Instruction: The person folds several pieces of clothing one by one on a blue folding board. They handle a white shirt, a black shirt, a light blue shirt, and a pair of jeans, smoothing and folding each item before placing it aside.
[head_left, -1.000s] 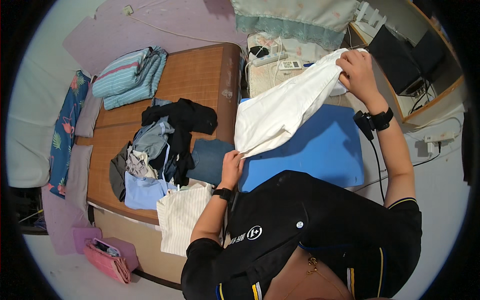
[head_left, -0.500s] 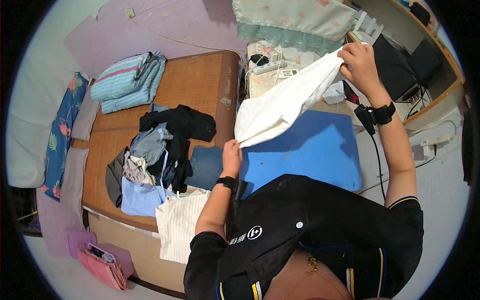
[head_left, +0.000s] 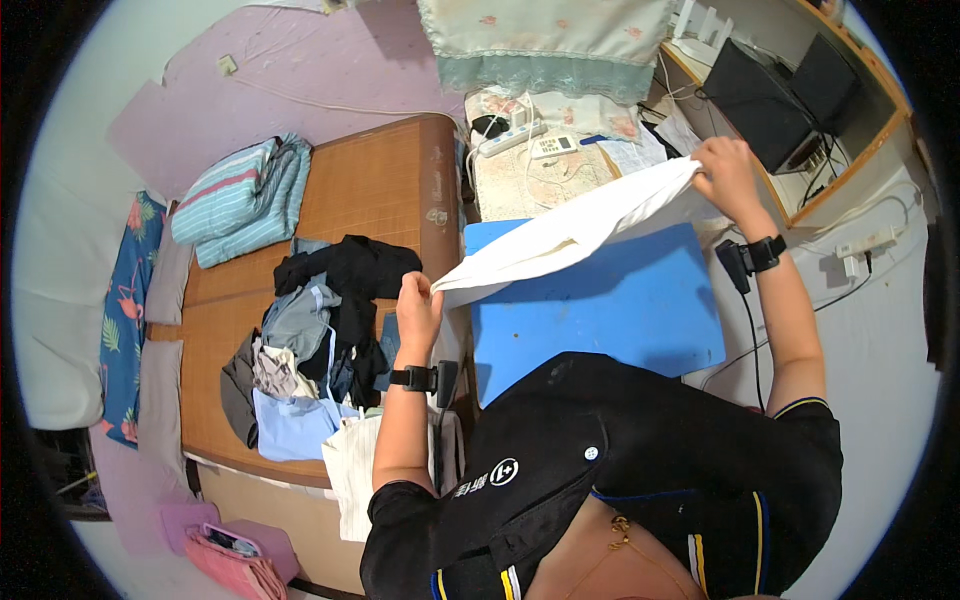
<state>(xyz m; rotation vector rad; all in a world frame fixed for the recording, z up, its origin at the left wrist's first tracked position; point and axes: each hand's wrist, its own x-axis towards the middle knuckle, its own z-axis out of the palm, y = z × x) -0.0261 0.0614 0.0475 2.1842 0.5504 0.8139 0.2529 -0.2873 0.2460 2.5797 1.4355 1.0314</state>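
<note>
A white cloth garment (head_left: 570,230) is stretched in the air between my two hands; its exact kind I cannot make out. My left hand (head_left: 418,312) pinches its lower left end, close to the bed's edge. At its upper right end, my right hand (head_left: 727,178) is closed on the other corner. Beneath the cloth stands a blue tabletop (head_left: 600,320), partly covered by it from this view. To the left of my left hand lies a heap of clothes, with a black garment (head_left: 350,265), a light blue garment (head_left: 290,425) and a cream striped garment (head_left: 352,480).
A bed with a brown woven mat (head_left: 365,180) fills the left, with a folded striped quilt (head_left: 245,205) on it. Behind the blue tabletop, a lace-covered table (head_left: 500,185) bears a power strip (head_left: 510,138). A wooden shelf (head_left: 860,145) with a black monitor stands at the right.
Both hands have moved: the left further left, the right lower. The white cloth has come down from a steep slant and is now stretched more level over the blue tabletop.
</note>
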